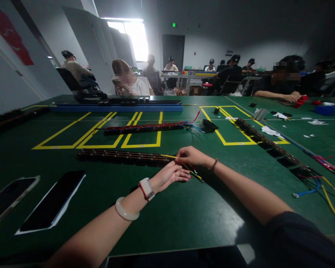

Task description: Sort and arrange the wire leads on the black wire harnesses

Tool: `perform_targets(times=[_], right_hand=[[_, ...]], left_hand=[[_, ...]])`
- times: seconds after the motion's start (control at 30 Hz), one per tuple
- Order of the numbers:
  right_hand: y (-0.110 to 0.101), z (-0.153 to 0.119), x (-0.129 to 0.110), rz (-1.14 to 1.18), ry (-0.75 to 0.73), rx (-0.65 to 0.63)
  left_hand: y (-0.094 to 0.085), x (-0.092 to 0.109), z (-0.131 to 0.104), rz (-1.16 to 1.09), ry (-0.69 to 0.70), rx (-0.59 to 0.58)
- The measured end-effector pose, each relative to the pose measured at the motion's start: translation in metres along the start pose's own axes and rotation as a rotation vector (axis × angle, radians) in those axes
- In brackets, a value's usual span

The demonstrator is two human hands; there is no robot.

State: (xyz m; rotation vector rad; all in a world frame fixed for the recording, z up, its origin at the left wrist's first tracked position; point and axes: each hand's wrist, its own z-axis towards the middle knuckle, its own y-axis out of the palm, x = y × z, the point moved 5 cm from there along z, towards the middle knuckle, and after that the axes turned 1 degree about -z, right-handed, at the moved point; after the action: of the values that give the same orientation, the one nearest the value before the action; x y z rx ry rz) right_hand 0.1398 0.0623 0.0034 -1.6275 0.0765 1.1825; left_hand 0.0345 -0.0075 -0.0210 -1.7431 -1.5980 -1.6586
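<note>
A long dark strip [125,156] with thin wires along it lies across the green table. At its right end my right hand [191,156] pinches something too small to make out, beside a yellow wire [169,156]. Just below and touching that end is my left hand [171,175], palm partly up, its fingers spread a little. Loose wires with end lugs [198,178] stick out to the right past both hands. Part of the strip's end is hidden by the fingers.
Behind lies another wired strip [145,128], then a blue rail [117,108]. A third strip [276,149] slants at right, with blue and yellow wires. Two phones [54,201] [11,199] are at left. Yellow tape outlines [60,132] mark the table. Several people sit beyond.
</note>
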Motion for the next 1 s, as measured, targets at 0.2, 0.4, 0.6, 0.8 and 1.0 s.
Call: perform_targets(times=[0.2,0.4,0.6,0.8,1.0], right_hand=[[-0.006,-0.001,-0.019,-0.173,-0.115,-0.009],[-0.017,0.014,-0.002,-0.362,-0.096,0.186],[-0.020,0.025,0.022,-0.529,0.053,0.355],[-0.009,0.023,0.017,-0.729,-0.031,0.370],[-0.007,0.005,0.013,-0.662,-0.121,0.371]], left_hand=[[0.003,0.003,0.000,0.043,0.024,0.007],[0.000,0.000,0.000,0.074,0.026,-0.006],[-0.005,-0.001,0.002,0.129,0.056,0.016],[-0.005,0.000,0.001,0.165,0.059,0.018],[-0.007,-0.002,-0.001,0.148,0.093,0.048]])
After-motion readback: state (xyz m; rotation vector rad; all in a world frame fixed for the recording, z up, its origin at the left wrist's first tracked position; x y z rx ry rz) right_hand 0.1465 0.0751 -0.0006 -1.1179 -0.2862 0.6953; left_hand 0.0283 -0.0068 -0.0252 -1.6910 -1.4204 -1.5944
